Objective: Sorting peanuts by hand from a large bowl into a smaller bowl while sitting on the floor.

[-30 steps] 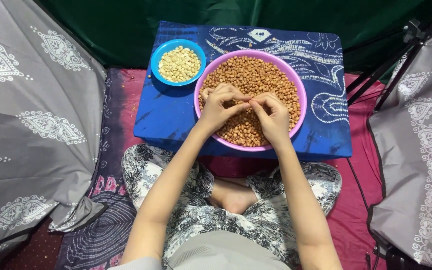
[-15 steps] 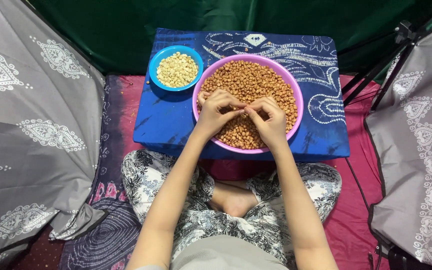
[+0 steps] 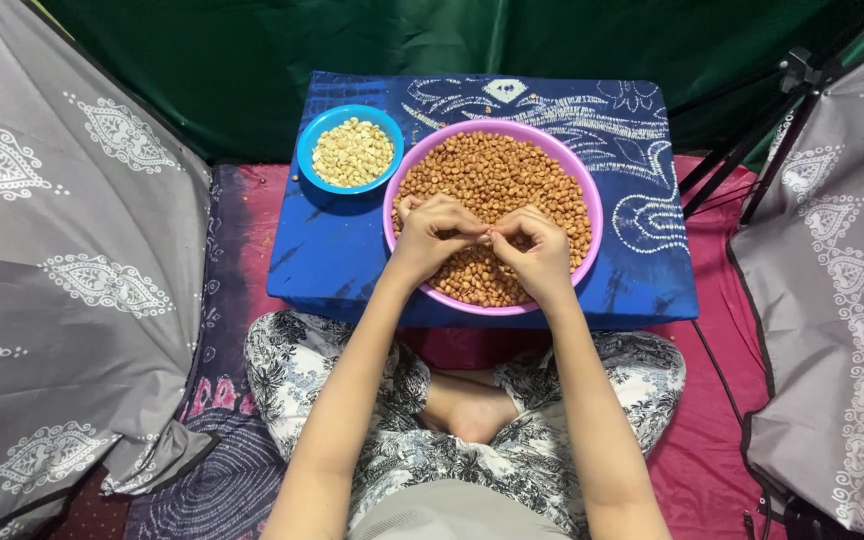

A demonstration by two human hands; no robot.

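A wide pink bowl point(image 3: 592, 190) full of brown, skin-on peanuts point(image 3: 497, 170) stands on a low table under a blue patterned cloth point(image 3: 342, 250). Over the near half of the bowl, my left hand point(image 3: 430, 238) and my right hand point(image 3: 537, 250) meet fingertip to fingertip, pinching a single peanut point(image 3: 486, 239) between thumbs and forefingers. A smaller blue bowl point(image 3: 317, 130) holding pale, skinned peanuts point(image 3: 353, 152) sits to the left of the pink one.
I sit cross-legged in flower-print trousers point(image 3: 302, 370) on a magenta mat point(image 3: 712, 420). Grey patterned cloth point(image 3: 62, 250) hangs on both sides, and a green curtain point(image 3: 352, 40) closes the back. Black tripod legs point(image 3: 752, 150) stand at the right.
The view has tilted slightly, so the table sits lower in the picture. Both hands stay together over the pink bowl, fingers working at one peanut.
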